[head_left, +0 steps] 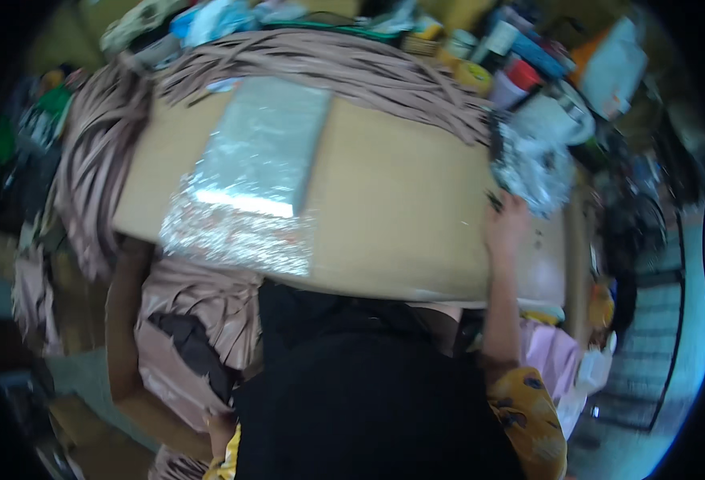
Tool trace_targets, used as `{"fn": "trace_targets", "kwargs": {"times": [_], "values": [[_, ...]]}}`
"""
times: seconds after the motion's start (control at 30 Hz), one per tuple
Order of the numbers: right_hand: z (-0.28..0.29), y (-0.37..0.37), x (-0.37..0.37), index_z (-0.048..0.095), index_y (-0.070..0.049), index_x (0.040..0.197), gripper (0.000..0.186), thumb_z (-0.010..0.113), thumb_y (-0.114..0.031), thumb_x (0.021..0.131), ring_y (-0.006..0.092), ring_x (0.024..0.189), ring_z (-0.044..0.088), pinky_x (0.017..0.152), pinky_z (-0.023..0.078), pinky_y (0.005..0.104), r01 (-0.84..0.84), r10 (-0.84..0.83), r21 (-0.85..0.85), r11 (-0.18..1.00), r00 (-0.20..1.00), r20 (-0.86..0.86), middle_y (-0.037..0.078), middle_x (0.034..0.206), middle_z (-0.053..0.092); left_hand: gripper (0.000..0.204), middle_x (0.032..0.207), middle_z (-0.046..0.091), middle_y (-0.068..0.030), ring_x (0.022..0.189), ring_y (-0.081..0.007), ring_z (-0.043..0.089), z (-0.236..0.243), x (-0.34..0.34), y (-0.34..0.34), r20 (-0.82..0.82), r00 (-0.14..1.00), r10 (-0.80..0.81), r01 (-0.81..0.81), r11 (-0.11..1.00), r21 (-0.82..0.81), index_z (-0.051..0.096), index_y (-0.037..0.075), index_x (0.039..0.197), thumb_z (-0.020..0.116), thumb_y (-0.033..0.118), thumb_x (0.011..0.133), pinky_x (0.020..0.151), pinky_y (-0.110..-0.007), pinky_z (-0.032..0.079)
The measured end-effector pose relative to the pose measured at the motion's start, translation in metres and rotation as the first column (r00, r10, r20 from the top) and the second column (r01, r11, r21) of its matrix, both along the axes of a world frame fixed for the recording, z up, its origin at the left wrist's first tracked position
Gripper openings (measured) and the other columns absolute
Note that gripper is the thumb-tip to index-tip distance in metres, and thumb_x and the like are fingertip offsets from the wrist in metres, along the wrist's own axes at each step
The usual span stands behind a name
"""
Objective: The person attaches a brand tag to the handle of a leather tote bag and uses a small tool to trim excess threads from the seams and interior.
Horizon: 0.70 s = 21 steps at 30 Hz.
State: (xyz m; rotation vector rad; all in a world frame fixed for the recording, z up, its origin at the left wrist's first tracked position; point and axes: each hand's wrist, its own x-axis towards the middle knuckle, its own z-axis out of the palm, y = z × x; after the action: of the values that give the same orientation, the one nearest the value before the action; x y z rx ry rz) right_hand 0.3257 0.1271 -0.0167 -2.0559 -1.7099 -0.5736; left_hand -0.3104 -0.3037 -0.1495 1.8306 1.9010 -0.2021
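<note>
My right hand is at the right end of the padded tan work surface, its fingers curled and blurred. At its fingertips is a small dark object, too smeared to name. Just beyond the hand lies a crumpled clear plastic bag. My left hand is low at the left, beside folded dusty-pink sheet material; its fingers are hidden, so what it touches does not show. A flat stack of clear plastic packaging rests on the left half of the surface, its near part shiny and wrinkled.
Long dusty-pink strips run along the far edge, and another bundle hangs over the left end. Bottles, tubs and bags crowd the back right, including a red cup. Lilac material lies near my right elbow.
</note>
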Motion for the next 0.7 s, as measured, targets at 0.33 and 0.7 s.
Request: {"fn": "trace_targets", "kwargs": {"times": [0.33, 0.7], "values": [[0.004, 0.018, 0.029, 0.063, 0.003, 0.097, 0.016, 0.056, -0.01, 0.092, 0.0409, 0.091, 0.059, 0.08, 0.047, 0.0486, -0.305, 0.281, 0.072, 0.95, 0.93, 0.237, 0.021, 0.103, 0.063, 0.04, 0.095, 0.065, -0.0312, 0.089, -0.0463, 0.062, -0.049, -0.084, -0.009, 0.058, -0.165, 0.985, -0.822, -0.17, 0.543, 0.061, -0.006, 0.105, 0.049, 0.03, 0.094, 0.078, -0.052, 0.046], [0.039, 0.003, -0.075, 0.059, 0.0, 0.115, 0.029, 0.065, -0.019, 0.094, 0.0078, 0.067, 0.045, 0.058, 0.036, 0.0222, -0.522, 0.521, 0.207, 0.827, 0.574, -0.632, 0.011, 0.099, 0.064, 0.027, 0.088, 0.066, 0.0014, 0.08, -0.0048, 0.06, 0.419, 0.021, 0.187, 0.663, 0.71, 0.237, -0.685, 0.016, 0.728, 0.067, 0.002, 0.104, 0.071, 0.026, 0.09, 0.071, -0.019, 0.046]]}}
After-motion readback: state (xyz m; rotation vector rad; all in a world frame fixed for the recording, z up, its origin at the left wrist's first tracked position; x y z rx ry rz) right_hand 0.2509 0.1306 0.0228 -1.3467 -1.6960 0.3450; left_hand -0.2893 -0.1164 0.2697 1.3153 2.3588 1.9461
